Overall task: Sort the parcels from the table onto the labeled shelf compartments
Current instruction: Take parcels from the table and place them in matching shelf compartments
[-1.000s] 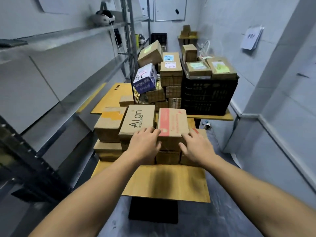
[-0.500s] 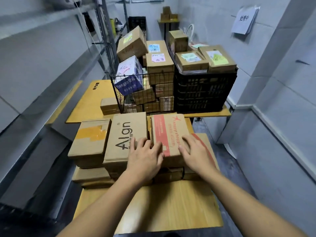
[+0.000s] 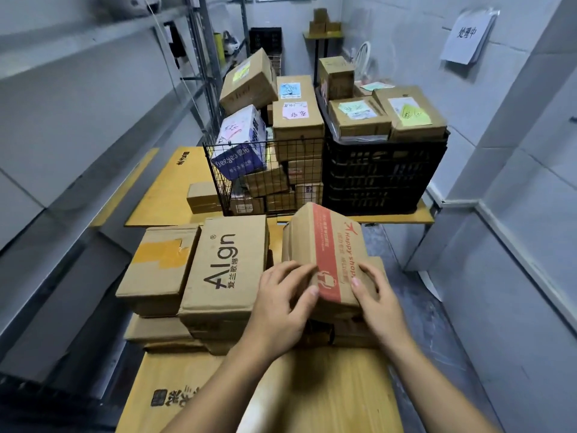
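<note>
**Red-banded parcel lifted at far end, held in both hands**

Since the earlier frames the red-banded parcel (image 3: 324, 245) has come up from lying flat on the stack. It now sits tilted, far end higher than near end, and its near end is low over the cartons beneath.

The left hand (image 3: 281, 307) grips the near left corner. Its fingers (image 3: 296, 270) curl round the left edge and the thumb presses on the top face. The right hand (image 3: 379, 303) grips the near right side, thumb on top beside the red band. Both sets of fingers are closed onto the parcel.

The parcel is a brown corrugated cardboard oblong with creased edges, a broad red printed band and red lettering. Just left of it the Align box (image 3: 224, 264) lies flat on the stack. Beyond that lies a carton patched with yellow tape (image 3: 159, 264).

The stack stands on a yellow wood-grain worktop (image 3: 327, 395). Further back stand a wire basket (image 3: 218, 170) and a black slatted crate (image 3: 381, 179), both heaped with labelled cartons. A grey metal shelf (image 3: 78, 35) runs along the left wall. A paper sign (image 3: 466, 35) hangs on the right wall.
</note>
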A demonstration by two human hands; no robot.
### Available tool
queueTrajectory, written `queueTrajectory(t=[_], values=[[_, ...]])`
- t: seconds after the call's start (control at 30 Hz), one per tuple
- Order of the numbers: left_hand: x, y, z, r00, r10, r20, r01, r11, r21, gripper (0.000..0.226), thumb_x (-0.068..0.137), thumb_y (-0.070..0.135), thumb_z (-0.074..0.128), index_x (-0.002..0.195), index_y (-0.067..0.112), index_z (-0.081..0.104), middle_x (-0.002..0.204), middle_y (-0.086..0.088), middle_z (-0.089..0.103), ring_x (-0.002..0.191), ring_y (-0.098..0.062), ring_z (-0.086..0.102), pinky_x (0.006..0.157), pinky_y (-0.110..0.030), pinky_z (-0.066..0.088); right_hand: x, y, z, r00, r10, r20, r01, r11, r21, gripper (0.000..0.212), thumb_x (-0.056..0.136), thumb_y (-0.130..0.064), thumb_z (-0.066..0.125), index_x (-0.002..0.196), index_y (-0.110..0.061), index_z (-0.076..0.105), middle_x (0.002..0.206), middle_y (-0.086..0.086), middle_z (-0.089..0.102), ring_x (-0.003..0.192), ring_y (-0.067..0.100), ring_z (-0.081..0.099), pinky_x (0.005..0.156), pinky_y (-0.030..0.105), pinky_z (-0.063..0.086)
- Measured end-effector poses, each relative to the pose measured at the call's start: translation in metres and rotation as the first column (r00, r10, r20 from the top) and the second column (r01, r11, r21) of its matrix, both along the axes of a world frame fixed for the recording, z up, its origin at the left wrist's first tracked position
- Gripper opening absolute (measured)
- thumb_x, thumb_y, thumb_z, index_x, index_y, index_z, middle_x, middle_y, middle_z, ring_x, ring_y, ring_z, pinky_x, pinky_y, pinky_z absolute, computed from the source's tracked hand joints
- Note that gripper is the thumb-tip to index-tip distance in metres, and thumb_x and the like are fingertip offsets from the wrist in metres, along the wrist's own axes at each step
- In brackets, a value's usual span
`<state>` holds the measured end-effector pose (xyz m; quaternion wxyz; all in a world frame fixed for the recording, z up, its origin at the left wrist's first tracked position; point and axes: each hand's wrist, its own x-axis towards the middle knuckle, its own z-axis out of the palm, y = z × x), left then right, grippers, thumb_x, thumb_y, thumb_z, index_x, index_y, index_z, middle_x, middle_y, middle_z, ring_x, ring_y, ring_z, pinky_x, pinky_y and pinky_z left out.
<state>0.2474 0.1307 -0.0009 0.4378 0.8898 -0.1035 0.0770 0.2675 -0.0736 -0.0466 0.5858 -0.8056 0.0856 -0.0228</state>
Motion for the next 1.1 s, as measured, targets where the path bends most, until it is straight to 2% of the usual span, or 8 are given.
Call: queueTrajectory(t=[0.17, 0.3, 0.47, 0.6, 0.77, 0.83, 0.93, 1.1], values=[[-0.003, -0.023, 0.003, 0.996, 0.048, 0.07, -0.032, 0.978, -0.205, 0.036, 0.092, 0.029, 0.054, 0.128, 0.024, 0.061, 0.128, 0.012, 0.055, 0.125, -0.008, 0.049, 0.104, -0.031, 0.044, -0.011, -0.019, 0.001, 1.0, -0.004, 0.027, 0.001, 0.991, 0.132, 0.035, 0.098, -0.038, 0.059, 0.129, -0.052, 0.052, 0.134, -0.014, 0.058, 0.121, 0.01, 0.058, 0.102, 0.046, 0.051], [-0.01, -0.034, 0.0, 0.989, 0.147, 0.015, -0.136, 0.943, -0.305, 0.036, 0.091, 0.031, 0.059, 0.126, 0.041, 0.054, 0.131, 0.013, 0.048, 0.122, 0.006, 0.046, 0.099, -0.015, 0.043, -0.022, -0.035, 0.003, 0.998, -0.01, 0.062, -0.005, 0.971, 0.238, 0.038, 0.093, -0.042, 0.059, 0.13, -0.05, 0.053, 0.134, -0.016, 0.058, 0.119, 0.006, 0.06, 0.102, 0.044, 0.052], [-0.017, -0.046, 0.0, 0.982, 0.142, -0.128, -0.177, 0.926, -0.333, 0.059, 0.078, 0.066, 0.056, 0.133, 0.056, 0.037, 0.14, 0.016, 0.043, 0.129, 0.002, 0.042, 0.105, -0.029, 0.039, -0.033, -0.049, 0.004, 0.997, 0.02, 0.079, -0.042, 0.957, 0.286, 0.037, 0.094, -0.042, 0.057, 0.129, -0.055, 0.054, 0.128, -0.018, 0.063, 0.115, 0.005, 0.063, 0.095, 0.04, 0.056], [-0.03, -0.06, -0.004, 0.984, 0.047, -0.173, -0.135, 0.828, -0.545, 0.063, 0.08, 0.061, 0.063, 0.139, 0.053, 0.041, 0.141, 0.023, 0.048, 0.13, -0.003, 0.047, 0.107, -0.044, 0.043, -0.036, -0.056, 0.01, 0.995, 0.075, 0.06, -0.089, 0.957, 0.278, 0.035, 0.098, -0.036, 0.057, 0.128, -0.055, 0.057, 0.133, -0.013, 0.062, 0.122, 0.01, 0.061, 0.103, 0.046, 0.051], [-0.047, -0.073, -0.009, 0.98, 0.147, -0.132, -0.192, 0.866, -0.461, 0.062, 0.076, 0.06, 0.066, 0.133, 0.059, 0.042, 0.131, 0.035, 0.051, 0.123, 0.005, 0.05, 0.103, -0.038, 0.048, -0.043, -0.065, 0.013, 0.993, 0.111, -0.024, -0.109, 0.991, 0.072, 0.023, 0.1, -0.038, 0.056, 0.113, -0.056, 0.056, 0.139, -0.006, 0.054, 0.121, -0.006, 0.049, 0.11, 0.029, 0.037], [-0.054, -0.083, -0.009, 0.976, 0.183, -0.119, -0.215, 0.899, -0.382, 0.062, 0.076, 0.06, 0.064, 0.132, 0.059, 0.039, 0.132, 0.034, 0.05, 0.124, 0.006, 0.048, 0.104, -0.035, 0.046, -0.05, -0.064, 0.016, 0.983, 0.177, -0.053, -0.163, 0.967, 0.195, 0.026, 0.092, -0.055, 0.058, 0.118, -0.055, 0.055, 0.137, -0.008, 0.058, 0.121, -0.001, 0.054, 0.111, 0.037, 0.041], [-0.061, -0.097, -0.008, 0.979, 0.196, -0.056, -0.204, 0.943, -0.264, 0.065, 0.081, 0.054, 0.063, 0.138, 0.053, 0.033, 0.139, 0.022, 0.047, 0.127, 0.002, 0.045, 0.105, -0.034, 0.045, -0.055, -0.064, 0.017, 0.972, 0.234, -0.021, -0.209, 0.902, 0.379, 0.058, 0.071, -0.076, 0.066, 0.123, -0.054, 0.051, 0.136, -0.01, 0.06, 0.125, 0.012, 0.058, 0.106, 0.047, 0.048], [-0.071, -0.106, -0.004, 0.994, 0.074, -0.078, -0.098, 0.92, -0.38, 0.058, 0.088, 0.04, 0.058, 0.143, 0.039, 0.039, 0.144, 0.012, 0.048, 0.131, -0.004, 0.046, 0.104, -0.037, 0.046, -0.06, -0.072, 0.016, 0.99, 0.134, 0.031, -0.134, 0.891, 0.435, 0.065, 0.076, -0.056, 0.074, 0.134, -0.042, 0.047, 0.134, -0.001, 0.061, 0.119, 0.017, 0.063, 0.099, 0.048, 0.054]])
